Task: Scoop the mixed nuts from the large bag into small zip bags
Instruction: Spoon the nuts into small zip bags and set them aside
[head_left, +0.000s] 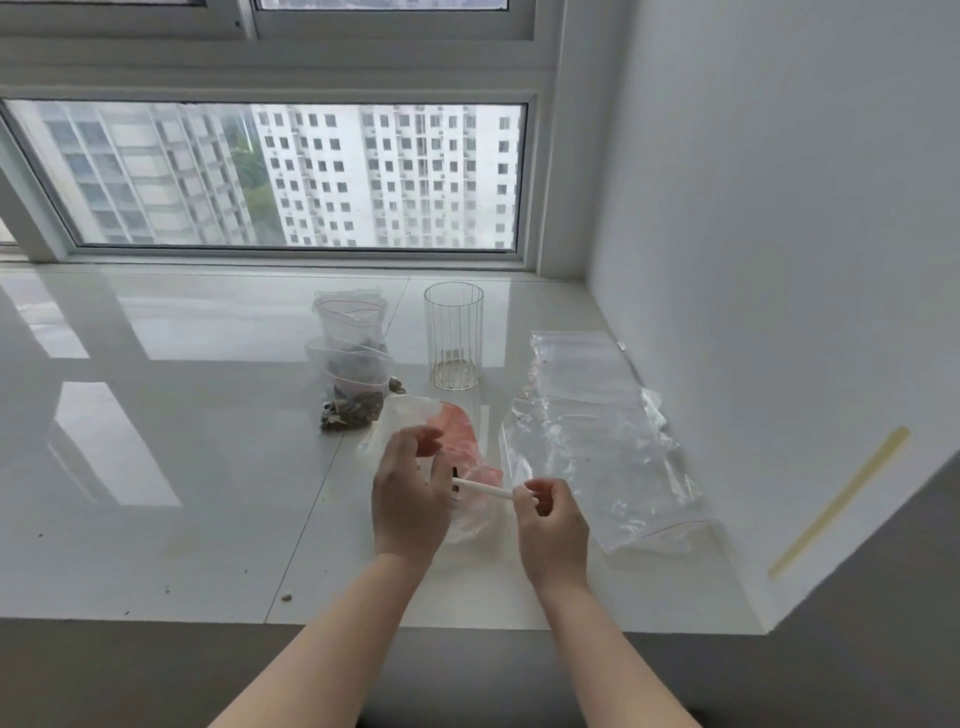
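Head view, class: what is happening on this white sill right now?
A person works at a white sill under a window. The right hand pinches a thin white stick, perhaps a scoop handle; the left hand hovers over a pink-tinted bag. Behind stand small zip bags of nuts and a ribbed glass. A large clear bag lies flat, seemingly empty.

Glossy white tiled bench (182, 415) under window. On it: small zip bags w/ nuts (353, 384) at centre, ribbed glass (453, 338) upright just right of them, large clear bag (587, 436) flat at right, pinkish bag (462, 441) between, crumbs (286, 597) near front edge.
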